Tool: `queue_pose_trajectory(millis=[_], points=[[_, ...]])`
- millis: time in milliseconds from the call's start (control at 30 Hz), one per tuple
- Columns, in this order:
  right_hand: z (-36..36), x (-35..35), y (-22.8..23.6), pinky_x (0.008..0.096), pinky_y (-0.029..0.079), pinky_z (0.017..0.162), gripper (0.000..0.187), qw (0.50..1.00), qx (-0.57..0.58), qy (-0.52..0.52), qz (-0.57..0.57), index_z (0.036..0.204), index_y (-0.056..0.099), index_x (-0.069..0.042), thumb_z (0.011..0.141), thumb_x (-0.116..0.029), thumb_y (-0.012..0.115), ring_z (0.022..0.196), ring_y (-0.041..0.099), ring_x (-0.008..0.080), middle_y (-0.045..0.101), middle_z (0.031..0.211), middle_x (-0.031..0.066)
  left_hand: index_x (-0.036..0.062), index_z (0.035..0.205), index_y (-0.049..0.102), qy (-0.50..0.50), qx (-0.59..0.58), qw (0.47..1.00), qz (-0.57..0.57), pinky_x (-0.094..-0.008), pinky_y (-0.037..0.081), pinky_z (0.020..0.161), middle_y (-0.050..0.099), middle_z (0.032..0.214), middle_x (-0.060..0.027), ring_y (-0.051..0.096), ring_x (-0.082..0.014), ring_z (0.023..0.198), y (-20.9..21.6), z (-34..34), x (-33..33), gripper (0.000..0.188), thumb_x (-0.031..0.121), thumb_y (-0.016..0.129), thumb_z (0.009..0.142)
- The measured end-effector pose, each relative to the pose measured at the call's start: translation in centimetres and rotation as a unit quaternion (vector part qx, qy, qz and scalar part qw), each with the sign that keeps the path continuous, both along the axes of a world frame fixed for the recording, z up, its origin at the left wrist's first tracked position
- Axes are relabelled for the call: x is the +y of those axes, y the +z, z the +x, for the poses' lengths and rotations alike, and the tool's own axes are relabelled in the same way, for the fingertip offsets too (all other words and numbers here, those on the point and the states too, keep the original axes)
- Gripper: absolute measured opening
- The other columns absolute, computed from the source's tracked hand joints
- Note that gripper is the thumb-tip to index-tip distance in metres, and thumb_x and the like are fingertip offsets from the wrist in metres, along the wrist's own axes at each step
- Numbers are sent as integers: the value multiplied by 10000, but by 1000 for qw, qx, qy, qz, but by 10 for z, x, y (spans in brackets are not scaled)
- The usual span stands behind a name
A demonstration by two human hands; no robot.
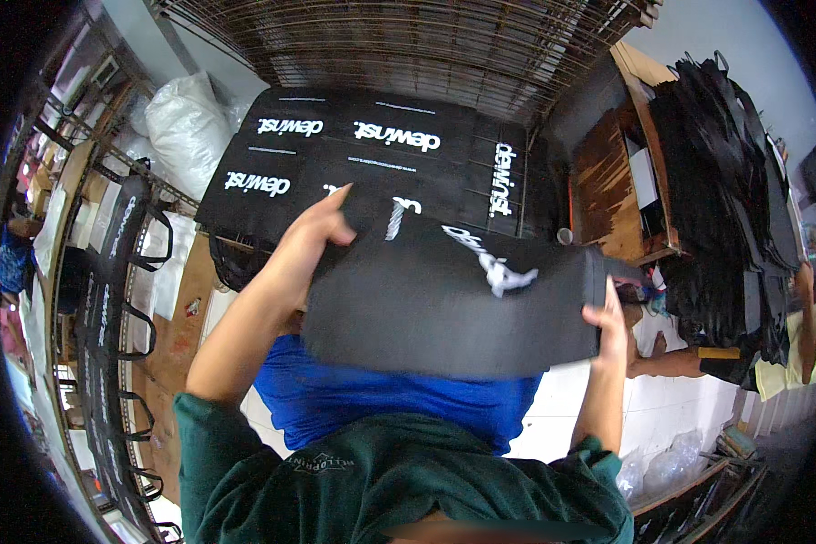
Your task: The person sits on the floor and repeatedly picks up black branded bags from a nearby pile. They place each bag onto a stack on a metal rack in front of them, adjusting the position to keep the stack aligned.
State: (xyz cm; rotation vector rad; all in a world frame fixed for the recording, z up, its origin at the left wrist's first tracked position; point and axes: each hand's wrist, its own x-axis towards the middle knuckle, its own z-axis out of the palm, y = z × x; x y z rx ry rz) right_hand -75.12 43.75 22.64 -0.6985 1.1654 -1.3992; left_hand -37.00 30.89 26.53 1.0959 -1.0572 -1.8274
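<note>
Stretched between my hands, over my lap, is a black fabric bag (444, 308) with white printing along its upper part; it is smeared by motion. My left hand (317, 227) is at its upper left corner, the thumb and a finger set around the edge, other fingers hidden. At the opposite end my right hand (610, 322) grips the side edge, thumb on the front face. A dark strap-like end sticks out past the right hand. Just beyond lies a wide layer of black printed fabric pieces (335, 145), partly covered by the held bag.
Metal wire racking (408, 36) rises at the far side. On the left, black bags with handles (109, 299) line a rack, near a white plastic sack (190, 127). A wooden cabinet (603, 195) and a black fabric pile (721, 199) stand right. Another person's arm (666, 364) shows there.
</note>
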Motion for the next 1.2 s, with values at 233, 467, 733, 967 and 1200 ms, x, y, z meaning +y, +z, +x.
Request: queue_pose_trajectory(millis=[233,467,733,967,1200], points=[[-69,-108,-5,319,454,851,599,999,-7,-34,-23,1269,425,-46,685,-106,542,976,552,219,548,1114,86,-5,1261,417,-32,145,989,-18,-360,465,893,561,1132,-147,571,-266,989,-29,-105,-117,595,72,419,671],[-107,-109,-123,298,294,1004,710,995,64,-50,63,1374,285,7,726,-1,576,1131,465,212,470,1276,98,62,1293,410,102,-102,987,-75,-293,423,869,559,1089,-143,536,-178,982,-143,-124,-118,540,54,635,803],[-127,-178,-307,269,371,910,652,917,312,-151,198,1362,339,-16,758,9,583,1071,501,206,508,1236,131,39,1095,613,53,-345,932,-101,-360,413,945,563,1168,-197,531,-329,1100,-315,-174,-170,405,85,634,693],[-125,-204,-300,274,364,923,613,936,273,-123,185,1341,354,17,765,19,566,1073,509,207,502,1262,143,58,1055,616,50,-444,880,-163,-398,469,843,598,1039,-185,582,-339,957,-308,-164,-159,366,50,616,689],[-117,-212,-287,292,341,960,628,930,268,-115,225,1354,339,2,776,-9,586,1120,494,225,490,1277,147,51,1011,629,57,-489,841,-223,-406,476,821,603,1018,-167,594,-341,909,-320,-159,-160,313,39,630,698]])
